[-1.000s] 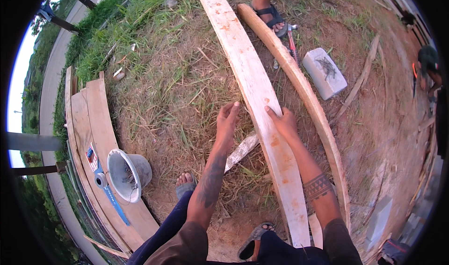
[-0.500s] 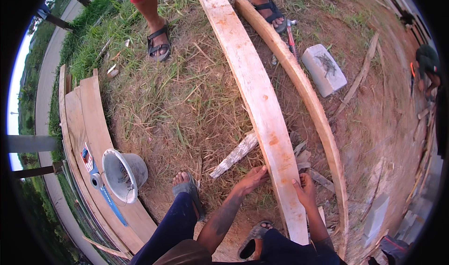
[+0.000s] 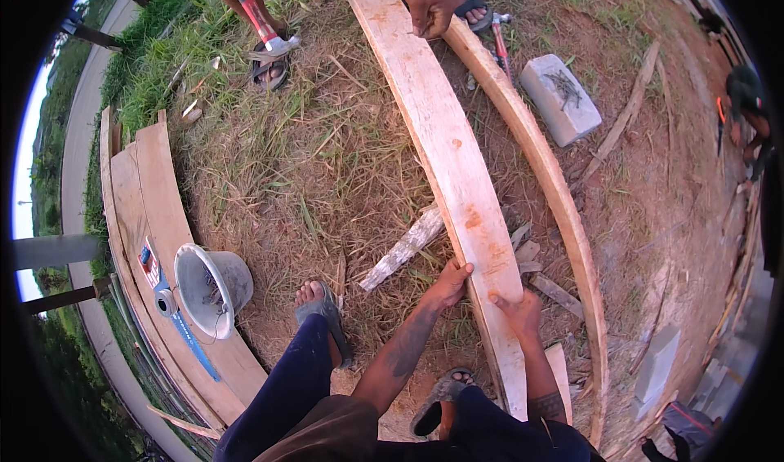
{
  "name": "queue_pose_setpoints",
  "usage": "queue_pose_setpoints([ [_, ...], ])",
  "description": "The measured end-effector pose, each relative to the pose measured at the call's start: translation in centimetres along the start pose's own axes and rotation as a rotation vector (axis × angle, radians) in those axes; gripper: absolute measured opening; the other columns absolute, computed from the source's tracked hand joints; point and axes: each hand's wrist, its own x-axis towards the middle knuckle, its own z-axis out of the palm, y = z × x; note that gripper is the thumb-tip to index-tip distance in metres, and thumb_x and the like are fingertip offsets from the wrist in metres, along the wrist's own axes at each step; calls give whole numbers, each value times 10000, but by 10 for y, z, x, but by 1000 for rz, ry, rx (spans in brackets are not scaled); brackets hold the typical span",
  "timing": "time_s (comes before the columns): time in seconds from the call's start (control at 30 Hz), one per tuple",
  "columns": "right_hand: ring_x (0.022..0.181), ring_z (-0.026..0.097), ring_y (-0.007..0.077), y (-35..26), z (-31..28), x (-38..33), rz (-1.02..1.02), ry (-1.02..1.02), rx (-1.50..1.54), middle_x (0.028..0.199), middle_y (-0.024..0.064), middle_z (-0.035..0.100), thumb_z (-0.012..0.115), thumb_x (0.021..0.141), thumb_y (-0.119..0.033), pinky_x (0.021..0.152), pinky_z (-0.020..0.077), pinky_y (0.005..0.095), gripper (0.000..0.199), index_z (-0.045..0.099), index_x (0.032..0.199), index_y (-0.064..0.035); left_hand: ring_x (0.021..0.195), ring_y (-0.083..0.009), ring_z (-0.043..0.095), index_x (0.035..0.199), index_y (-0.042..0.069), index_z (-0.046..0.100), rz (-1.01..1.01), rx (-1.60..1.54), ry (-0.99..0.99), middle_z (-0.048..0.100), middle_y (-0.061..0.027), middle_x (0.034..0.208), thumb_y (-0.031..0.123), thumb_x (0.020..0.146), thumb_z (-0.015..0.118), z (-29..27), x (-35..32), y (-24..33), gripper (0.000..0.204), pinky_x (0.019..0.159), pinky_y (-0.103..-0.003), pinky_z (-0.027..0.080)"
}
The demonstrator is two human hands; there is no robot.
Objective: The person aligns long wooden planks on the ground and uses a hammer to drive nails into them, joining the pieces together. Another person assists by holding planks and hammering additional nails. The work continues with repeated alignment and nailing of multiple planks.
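A long pale wooden plank (image 3: 465,148) with rusty-brown smears runs from the top of the view down between my legs. My left hand (image 3: 451,284) grips its left edge, thumb on top. From the right side my right hand (image 3: 521,313) holds the same plank, thumb lying across the upper face and fingers hidden beneath. At the far end, a co-worker's hand (image 3: 430,9) pinches something too small to make out over the plank. In the co-worker's other hand is a red-handled claw hammer (image 3: 263,28). To the right lies a narrower rough beam (image 3: 543,164).
A bucket (image 3: 208,290) stands left on wide boards (image 3: 167,193), beside a handsaw (image 3: 192,339) and a tape roll (image 3: 165,302). A pale block (image 3: 562,99) bears several nails; another hammer (image 3: 501,46) lies near it. A bark-covered wood piece (image 3: 404,246) touches the ground left of the plank.
The co-worker's hands have come into view, one with a hammer, the other at the plank's far end. My hands have closed more firmly on the plank, my right thumb moving onto its top.
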Motion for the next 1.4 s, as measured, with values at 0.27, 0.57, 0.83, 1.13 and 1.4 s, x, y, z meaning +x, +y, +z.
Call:
queue_pose_setpoints([
  [0.27, 856, 733, 144, -4, 3, 4, 57, 37, -37, 942, 100, 807, 963, 782, -393, 791, 580, 342, 534, 800, 1068, 27, 1181, -240, 696, 1335, -18, 648, 10, 25, 108, 728, -137, 1291, 302, 944, 830, 31, -7, 14, 537, 1042, -436, 555],
  [0.57, 839, 763, 196, -11, -1, 0, 44, 88, -188, 930, 140, 810, 962, 763, -451, 787, 585, 363, 591, 796, 1053, 36, 1155, -255, 708, 1325, -52, 637, 68, 29, 139, 737, -158, 1247, 302, 945, 819, 39, -7, 16, 550, 1039, -433, 555],
  [0.83, 824, 784, 334, -9, 0, 1, 13, 138, -68, 868, 218, 788, 942, 694, -618, 769, 588, 438, 738, 776, 950, 54, 1177, -265, 703, 1357, -52, 614, 66, 18, 116, 724, -167, 1284, 318, 950, 815, 36, -5, 13, 586, 1058, -454, 551],
  [1.13, 836, 786, 293, -8, 0, 1, 55, 130, -101, 896, 195, 799, 953, 695, -596, 779, 587, 420, 719, 793, 995, 38, 1148, -256, 715, 1368, -59, 584, 111, 161, 207, 723, -173, 1279, 207, 916, 862, 50, -5, 12, 594, 1019, -426, 577],
  [1.4, 829, 787, 290, -8, 3, 2, 28, 131, -75, 884, 186, 798, 942, 691, -636, 772, 588, 421, 739, 793, 974, 31, 1175, -271, 709, 1382, -31, 577, 93, 191, 218, 711, -165, 1302, 262, 906, 872, 41, -2, 10, 632, 1032, -461, 582],
])
